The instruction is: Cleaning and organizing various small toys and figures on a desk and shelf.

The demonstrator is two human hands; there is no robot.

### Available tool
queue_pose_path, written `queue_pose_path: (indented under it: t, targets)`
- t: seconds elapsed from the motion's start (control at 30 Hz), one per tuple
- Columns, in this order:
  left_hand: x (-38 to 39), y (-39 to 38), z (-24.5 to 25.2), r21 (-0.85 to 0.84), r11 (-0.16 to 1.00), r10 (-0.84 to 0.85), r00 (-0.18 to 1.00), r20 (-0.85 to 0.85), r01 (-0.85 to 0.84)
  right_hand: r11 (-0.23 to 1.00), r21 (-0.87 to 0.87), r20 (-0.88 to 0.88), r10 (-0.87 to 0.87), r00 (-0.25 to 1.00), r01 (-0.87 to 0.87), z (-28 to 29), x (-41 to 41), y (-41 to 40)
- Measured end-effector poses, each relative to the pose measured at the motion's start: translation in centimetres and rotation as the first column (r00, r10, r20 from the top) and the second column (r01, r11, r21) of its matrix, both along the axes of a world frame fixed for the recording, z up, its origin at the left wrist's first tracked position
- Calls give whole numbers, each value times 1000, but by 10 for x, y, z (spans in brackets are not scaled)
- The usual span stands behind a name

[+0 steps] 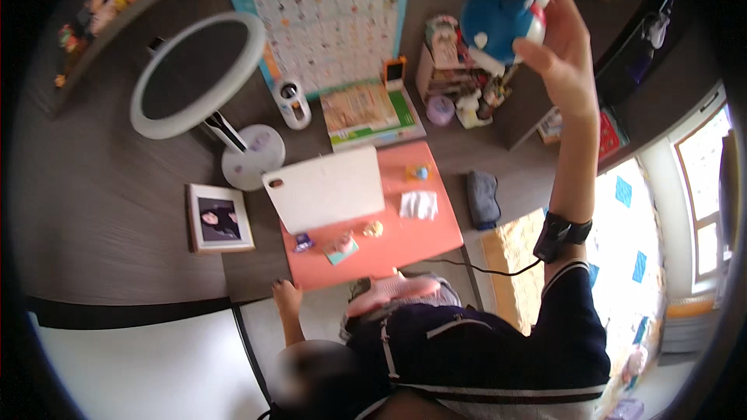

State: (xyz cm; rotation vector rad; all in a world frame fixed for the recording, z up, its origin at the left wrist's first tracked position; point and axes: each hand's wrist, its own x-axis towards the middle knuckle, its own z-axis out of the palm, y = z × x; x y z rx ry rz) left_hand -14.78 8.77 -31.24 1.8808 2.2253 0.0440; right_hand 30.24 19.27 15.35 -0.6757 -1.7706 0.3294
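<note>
My right hand (563, 64) is raised high at the upper right, gripping a blue toy figure (496, 17) with white and red parts. Down at the lower left, my left hand (288, 302) rests by the front corner of a pink desk mat (402, 251); whether its fingers hold anything is unclear. On the mat lie a white board or tablet-like panel with a corner cutout (327, 189), a crumpled white tissue (418, 205), a small pink figurine on a green base (343, 245), a cream-coloured trinket (373, 228) and a purple wrapper (303, 242).
Along the back stand a ring-shaped lamp (252, 70), a stack of books (373, 119) and a small shelf of trinkets (429, 73). A framed photo (220, 219) is at left, a grey pouch (484, 198) at right. A cable (496, 272) trails from my right armband (560, 236).
</note>
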Motion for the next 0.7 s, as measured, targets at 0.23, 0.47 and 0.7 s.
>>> queue_pose_path:
  t: [0.23, 0.47, 0.7]
  targets:
    - [6, 13, -8, -59, 996, -68, 998, 4, 68, 792, -445, -52, -489, 871, 418, -197, 57, -31]
    - [7, 4, 9, -183, 980, -82, 996, -19, 77, 529, -536, 61, -753, 656, 658, -364, 78, -32]
    - [9, 4, 15, -227, 970, -88, 996, 4, 86, 414, -528, 193, -792, 580, 741, -425, 69, -20]
